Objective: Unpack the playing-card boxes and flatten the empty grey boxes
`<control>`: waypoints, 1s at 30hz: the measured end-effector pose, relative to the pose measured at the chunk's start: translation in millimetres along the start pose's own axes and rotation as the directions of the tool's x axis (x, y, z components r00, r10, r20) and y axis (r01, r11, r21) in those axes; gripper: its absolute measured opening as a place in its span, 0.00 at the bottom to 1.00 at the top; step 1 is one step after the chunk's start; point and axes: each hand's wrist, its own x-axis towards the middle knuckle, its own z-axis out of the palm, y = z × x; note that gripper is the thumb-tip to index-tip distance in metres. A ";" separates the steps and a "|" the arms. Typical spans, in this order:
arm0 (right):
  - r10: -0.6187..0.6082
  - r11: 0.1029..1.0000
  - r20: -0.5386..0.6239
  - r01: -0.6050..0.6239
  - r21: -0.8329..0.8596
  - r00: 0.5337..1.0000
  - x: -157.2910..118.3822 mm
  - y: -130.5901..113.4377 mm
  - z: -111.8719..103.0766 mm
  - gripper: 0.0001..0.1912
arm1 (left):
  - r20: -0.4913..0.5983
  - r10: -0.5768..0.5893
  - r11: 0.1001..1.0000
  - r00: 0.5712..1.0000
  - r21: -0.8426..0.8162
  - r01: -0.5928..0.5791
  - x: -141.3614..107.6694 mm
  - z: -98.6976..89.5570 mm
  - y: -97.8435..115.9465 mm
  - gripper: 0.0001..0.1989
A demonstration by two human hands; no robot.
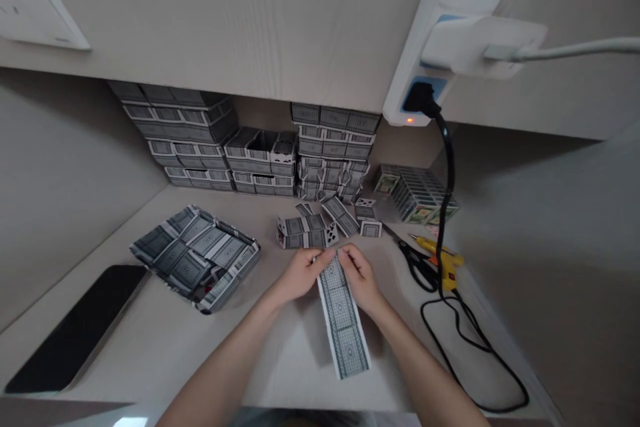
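A long strip of joined playing cards (345,327), backs facing up, slants down toward me over the table. At its far end my left hand (303,273) pinches the left edge, thumb on top. My right hand (360,273) grips the same end from the right, its thumb near the left one. Just beyond my hands lie folded card pieces (307,230) and loose cards (340,215). To the left sits a shallow tray-like shape made of cards (200,253).
Stacked card blocks (195,127) line the back, with more stacks (335,147) beside them. A black phone (77,327) lies at left. Scissors (417,263), a yellow glue gun (445,253) and its looping black cord (520,383) are at right. A power strip (425,80) hangs above.
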 end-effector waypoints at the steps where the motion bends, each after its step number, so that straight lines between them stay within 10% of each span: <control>1: 0.017 1.000 0.000 -0.017 0.017 1.000 0.4 0.7 0.4 0.14 | -0.021 0.010 1.000 1.000 0.030 -0.010 0.5 1.0 -1.0 0.19; 12: 0.099 0.985 0.061 -0.107 0.137 0.993 1.9 3.6 2.7 0.15 | -0.030 0.060 0.989 0.998 0.135 -0.055 -1.0 3.5 0.6 0.18; 30: 0.134 0.971 -0.049 -0.122 0.204 0.990 -3.2 -2.3 12.9 0.15 | -0.101 -0.158 0.954 0.982 -0.272 0.125 -0.4 12.1 -7.0 0.20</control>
